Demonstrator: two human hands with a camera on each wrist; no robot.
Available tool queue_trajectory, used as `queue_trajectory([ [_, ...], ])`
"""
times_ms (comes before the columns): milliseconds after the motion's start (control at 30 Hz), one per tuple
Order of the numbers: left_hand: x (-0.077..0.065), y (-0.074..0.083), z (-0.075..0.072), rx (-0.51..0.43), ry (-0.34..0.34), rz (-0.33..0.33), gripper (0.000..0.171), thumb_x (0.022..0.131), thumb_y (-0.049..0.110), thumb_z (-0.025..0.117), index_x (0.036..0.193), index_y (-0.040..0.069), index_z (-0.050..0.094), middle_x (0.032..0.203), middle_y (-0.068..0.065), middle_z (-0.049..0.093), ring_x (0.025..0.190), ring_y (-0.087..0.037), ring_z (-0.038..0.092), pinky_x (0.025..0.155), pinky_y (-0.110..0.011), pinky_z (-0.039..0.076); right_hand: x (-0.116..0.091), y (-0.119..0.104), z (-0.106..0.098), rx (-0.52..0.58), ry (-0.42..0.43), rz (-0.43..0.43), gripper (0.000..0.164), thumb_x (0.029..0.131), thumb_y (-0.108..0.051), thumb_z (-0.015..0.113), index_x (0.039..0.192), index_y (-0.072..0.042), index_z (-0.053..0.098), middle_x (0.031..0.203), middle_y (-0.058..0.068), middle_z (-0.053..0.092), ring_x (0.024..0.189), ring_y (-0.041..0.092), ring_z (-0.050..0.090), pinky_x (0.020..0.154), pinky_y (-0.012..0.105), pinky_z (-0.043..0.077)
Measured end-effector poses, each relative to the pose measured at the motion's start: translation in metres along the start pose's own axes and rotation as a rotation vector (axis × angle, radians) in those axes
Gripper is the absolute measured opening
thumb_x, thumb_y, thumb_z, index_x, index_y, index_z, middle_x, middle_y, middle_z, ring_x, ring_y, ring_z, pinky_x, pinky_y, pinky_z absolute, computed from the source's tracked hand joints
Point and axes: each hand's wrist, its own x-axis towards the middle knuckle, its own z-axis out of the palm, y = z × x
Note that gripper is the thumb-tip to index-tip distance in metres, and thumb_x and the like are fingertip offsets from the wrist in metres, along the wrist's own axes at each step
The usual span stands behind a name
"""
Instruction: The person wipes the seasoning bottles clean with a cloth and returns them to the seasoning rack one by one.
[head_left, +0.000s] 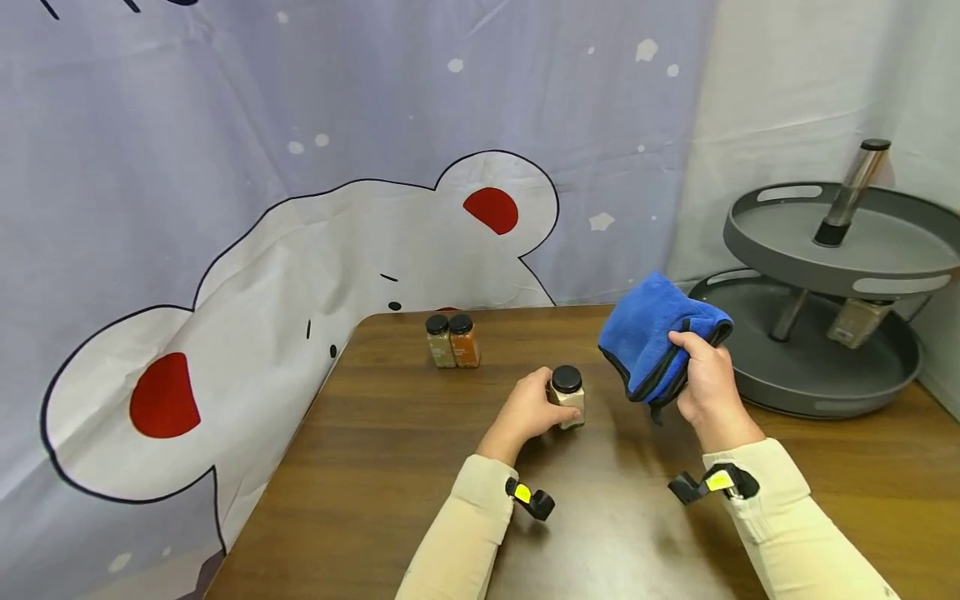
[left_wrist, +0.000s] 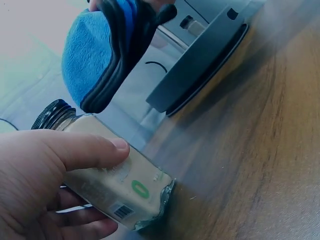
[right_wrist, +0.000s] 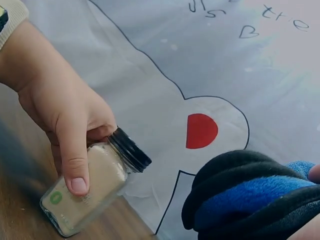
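Observation:
In the head view my left hand (head_left: pixel 531 408) grips a square glass spice jar (head_left: pixel 570 402) with a black lid and pale beige powder inside. The left wrist view shows the thumb across the face of that jar (left_wrist: pixel 120 175), above a green mark and a barcode. My right hand (head_left: pixel 711 379) holds a folded blue cloth (head_left: pixel 648 333) with black edging, the thumb on top of its folds. The cloth hangs above the table, to the right of the jar and apart from it. Most of the right hand is out of the right wrist view, where the cloth (right_wrist: pixel 245 205) fills the lower right.
Two more black-lidded jars, one greenish (head_left: pixel 440 342) and one orange (head_left: pixel 465 343), stand side by side at the back of the wooden table (head_left: pixel 375 467). At right is a grey two-tier round tray (head_left: pixel 817 400), with a jar (head_left: pixel 858 323) on its lower tier. A printed curtain (head_left: pixel 360 100) hangs behind.

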Motion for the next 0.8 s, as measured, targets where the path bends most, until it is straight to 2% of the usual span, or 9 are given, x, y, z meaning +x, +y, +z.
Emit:
queue_trajectory([
  [100,0.000,-0.001,-0.003,-0.041,0.020,-0.012,0.045,0.077,0.033,0.088,0.105,0.008,0.063,0.090,0.001,0.065,0.076,-0.012,0.058,0.067,-0.028,0.049,-0.002,-0.002,0.002,0.000,-0.005,-0.002,0.019,0.099,-0.005,0.057,0.116,-0.009,0.051,0.099,-0.005,0.069,0.090,0.010,0.067,0.078,0.027,0.056],
  [200,-0.001,-0.001,-0.009,-0.118,0.068,-0.031,0.046,0.076,0.035,0.087,0.106,0.008,0.064,0.091,0.000,0.066,0.078,-0.012,0.059,0.066,-0.028,0.049,-0.004,-0.003,0.005,0.004,-0.008,-0.012,0.020,0.099,-0.005,0.058,0.117,-0.008,0.051,0.099,-0.004,0.069,0.090,0.010,0.068,0.078,0.027,0.056],
  [333,-0.003,0.010,-0.022,-0.303,0.174,-0.025,0.046,0.077,0.029,0.087,0.109,0.004,0.065,0.094,-0.004,0.067,0.081,-0.012,0.061,0.069,-0.027,0.051,-0.008,-0.004,0.012,0.019,-0.008,-0.081,0.026,0.099,-0.004,0.057,0.123,-0.008,0.048,0.110,-0.003,0.065,0.098,0.010,0.065,0.083,0.025,0.055],
  [500,-0.009,0.031,-0.039,-0.700,0.268,-0.009,0.041,0.081,0.015,0.084,0.115,0.000,0.065,0.096,-0.009,0.068,0.085,-0.014,0.063,0.072,-0.026,0.054,-0.016,-0.005,0.025,0.006,-0.026,-0.167,0.029,0.100,-0.002,0.055,0.127,-0.008,0.047,0.121,0.000,0.057,0.108,0.013,0.059,0.089,0.024,0.052],
  [633,-0.017,0.046,-0.048,-1.000,0.272,-0.012,0.037,0.085,0.007,0.078,0.117,-0.002,0.062,0.099,-0.008,0.067,0.088,-0.015,0.066,0.079,-0.031,0.057,-0.026,-0.003,0.037,0.021,-0.003,-0.251,0.028,0.099,0.004,0.052,0.125,-0.005,0.051,0.121,0.005,0.058,0.110,0.017,0.058,0.089,0.026,0.052],
  [733,-0.023,0.055,-0.052,-1.203,0.254,0.008,0.033,0.088,0.002,0.070,0.118,-0.002,0.058,0.101,-0.007,0.066,0.089,-0.015,0.069,0.086,-0.035,0.057,-0.034,0.002,0.047,0.042,0.018,-0.358,0.032,0.095,0.011,0.052,0.124,-0.004,0.055,0.118,0.009,0.060,0.109,0.020,0.059,0.088,0.028,0.053],
  [800,-0.027,0.062,-0.053,-1.324,0.240,0.026,0.027,0.092,0.001,0.065,0.117,-0.001,0.056,0.100,-0.007,0.067,0.088,-0.015,0.070,0.086,-0.035,0.057,-0.040,0.007,0.054,0.025,0.003,-0.448,0.038,0.092,0.015,0.053,0.126,-0.002,0.056,0.118,0.010,0.062,0.109,0.022,0.058,0.090,0.029,0.052],
])
